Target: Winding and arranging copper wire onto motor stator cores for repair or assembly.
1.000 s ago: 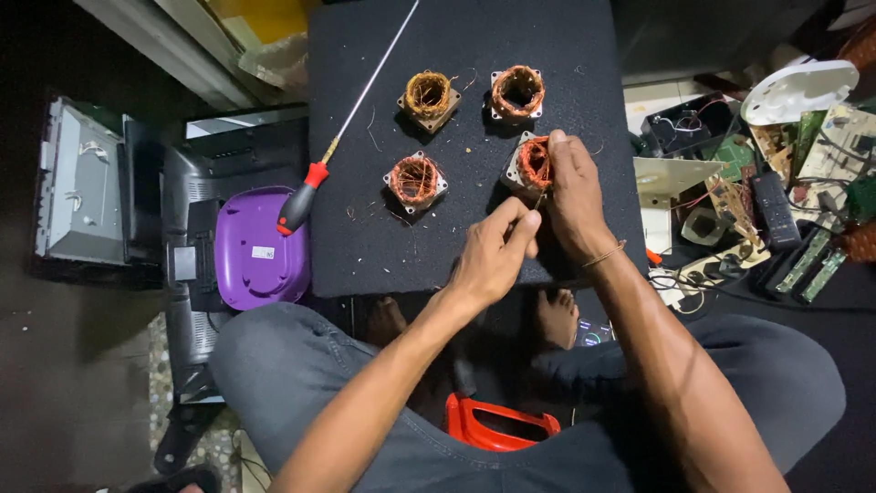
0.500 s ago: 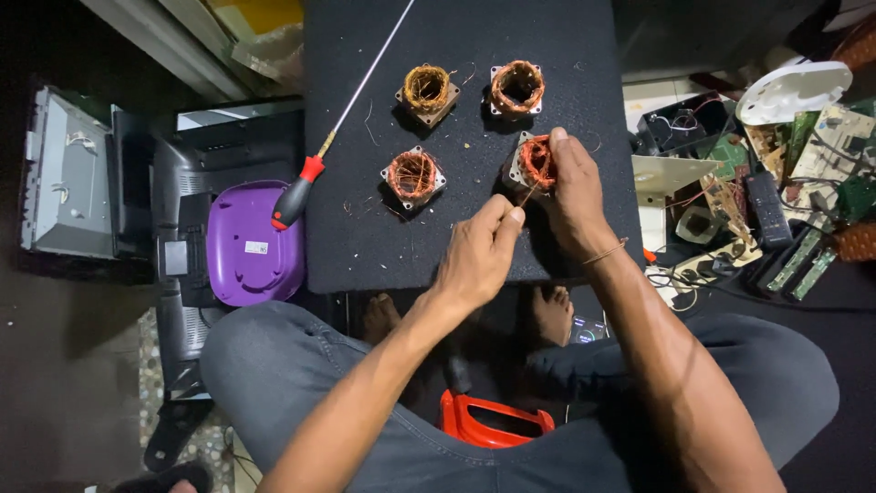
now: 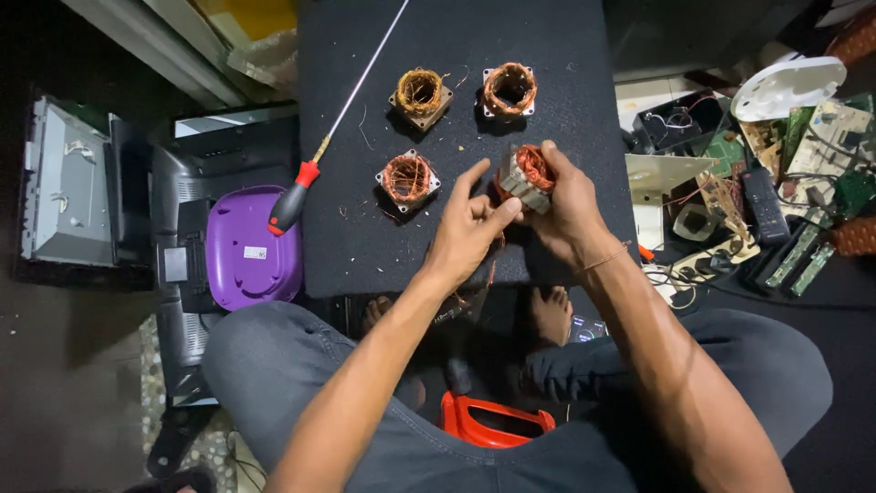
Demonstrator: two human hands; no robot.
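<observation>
Gripping one copper-wound stator [image 3: 527, 178] in my right hand [image 3: 566, 205], left hand [image 3: 467, 228] pinching its wire; three wound stators [image 3: 408, 178] wait untouched on the mat [image 3: 365, 256].

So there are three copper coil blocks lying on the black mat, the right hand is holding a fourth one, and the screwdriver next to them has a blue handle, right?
Not quite: the head view shows the screwdriver has a red and black handle, not blue. The rest holds: three copper coil blocks lie on the black mat, and the right hand holds a fourth coil block.
</observation>
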